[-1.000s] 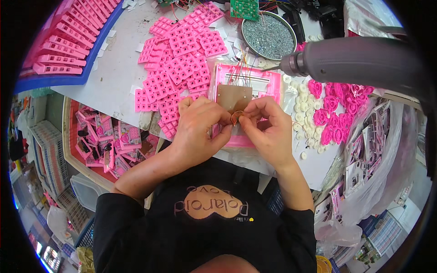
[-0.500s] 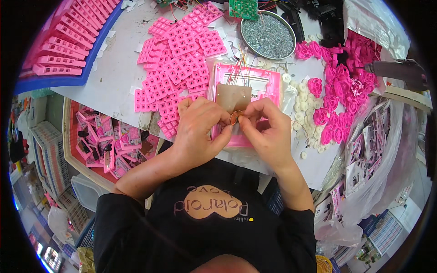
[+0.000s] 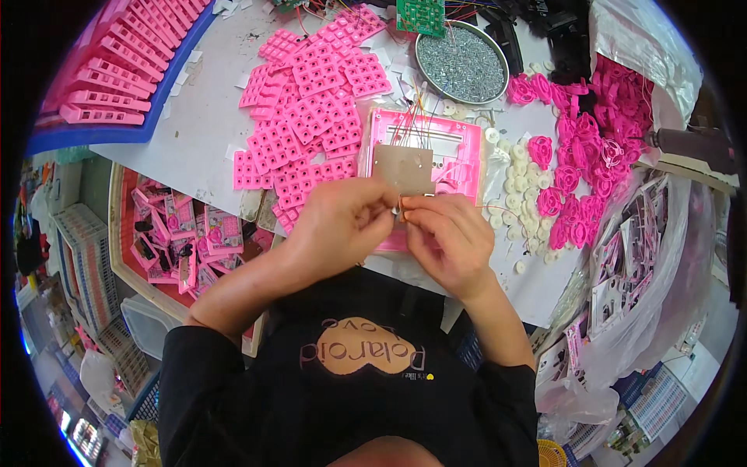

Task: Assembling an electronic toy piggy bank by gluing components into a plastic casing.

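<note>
Worktable (image 3: pixel 202 113): we see pink keypad parts (image 3: pixel 327 113) heaped on its left.
Pink casing (image 3: pixel 471 148): near middle, lying open-faced.
Left hand (image 3: pixel 338 229): our thumb and forefinger pinch a small piece (image 3: pixel 395 211).
Right hand (image 3: pixel 450 237): our fingertips bunch narrowly beside it; we cannot tell their grip.
Brown board (image 3: pixel 403 167): over the casing, just far of our fingers.
Small piece: above the casing's near part.

Apparel: black shirt (image 3: pixel 272 412) with loose sleeves (image 3: pixel 201 370) ending near the elbows. Front marking: tan, round-lobed print (image 3: pixel 362 352) overlaid with dark lettering (image 3: pixel 417 359); small white lettering (image 3: pixel 416 376) and a yellow heart (image 3: pixel 429 377) adjoin it. Forearms (image 3: pixel 499 319) and hands (image 3: pixel 453 241): bare.
</note>
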